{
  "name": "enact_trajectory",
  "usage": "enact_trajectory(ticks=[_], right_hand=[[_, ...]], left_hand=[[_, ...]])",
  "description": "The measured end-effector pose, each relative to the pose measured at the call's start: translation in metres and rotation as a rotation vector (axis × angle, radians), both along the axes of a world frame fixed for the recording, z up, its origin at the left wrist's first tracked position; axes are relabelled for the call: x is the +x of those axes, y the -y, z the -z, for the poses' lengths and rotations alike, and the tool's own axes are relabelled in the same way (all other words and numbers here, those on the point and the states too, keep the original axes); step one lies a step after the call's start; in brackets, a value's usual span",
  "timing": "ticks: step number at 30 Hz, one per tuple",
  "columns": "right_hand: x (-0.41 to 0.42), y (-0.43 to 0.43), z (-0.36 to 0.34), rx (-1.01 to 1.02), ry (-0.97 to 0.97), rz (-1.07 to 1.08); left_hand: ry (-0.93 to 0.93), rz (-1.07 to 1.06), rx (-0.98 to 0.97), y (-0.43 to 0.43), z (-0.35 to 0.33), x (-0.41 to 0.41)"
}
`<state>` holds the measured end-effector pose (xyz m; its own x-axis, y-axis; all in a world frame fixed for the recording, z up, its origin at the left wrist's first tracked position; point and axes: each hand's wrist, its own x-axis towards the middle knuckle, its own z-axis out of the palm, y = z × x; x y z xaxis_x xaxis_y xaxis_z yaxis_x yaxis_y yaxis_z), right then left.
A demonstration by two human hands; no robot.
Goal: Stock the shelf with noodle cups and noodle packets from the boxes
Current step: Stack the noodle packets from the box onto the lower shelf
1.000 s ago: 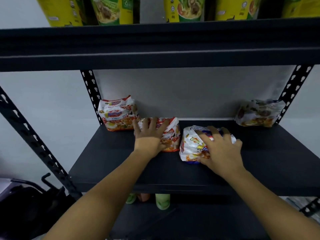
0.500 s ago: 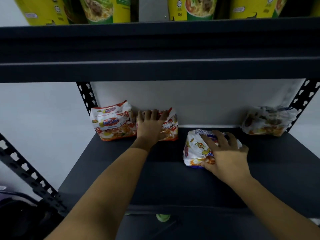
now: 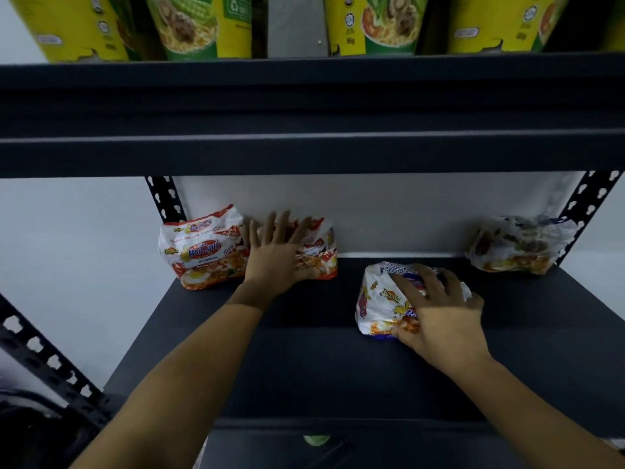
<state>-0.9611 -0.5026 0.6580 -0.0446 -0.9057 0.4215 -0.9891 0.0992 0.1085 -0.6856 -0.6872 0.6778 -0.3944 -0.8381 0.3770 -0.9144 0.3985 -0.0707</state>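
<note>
Now the left hand keeps its grip wide open, fingers straight and spread, pressing flat on a red noodle packet that stands against the back wall of the dark shelf, just beside a second red packet by the left post. The right hand has its grip closed on a blue-and-white packet lying mid-shelf, fingers curled over its top and thumb at its near edge; a fourth packet sits in the back right corner, with noodle cups standing on the level above
</note>
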Motion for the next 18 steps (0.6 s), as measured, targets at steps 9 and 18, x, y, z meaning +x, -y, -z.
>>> enact_trajectory(ticks=[9, 18], right_hand=[[0.007, 0.011, -0.001, 0.054, -0.031, 0.048], [0.011, 0.02, 0.002, 0.071, -0.006, 0.069]], left_hand=[[-0.559, -0.453, -0.151, -0.046, 0.03, 0.076], [-0.688, -0.399, 0.015, -0.013, 0.021, 0.114]])
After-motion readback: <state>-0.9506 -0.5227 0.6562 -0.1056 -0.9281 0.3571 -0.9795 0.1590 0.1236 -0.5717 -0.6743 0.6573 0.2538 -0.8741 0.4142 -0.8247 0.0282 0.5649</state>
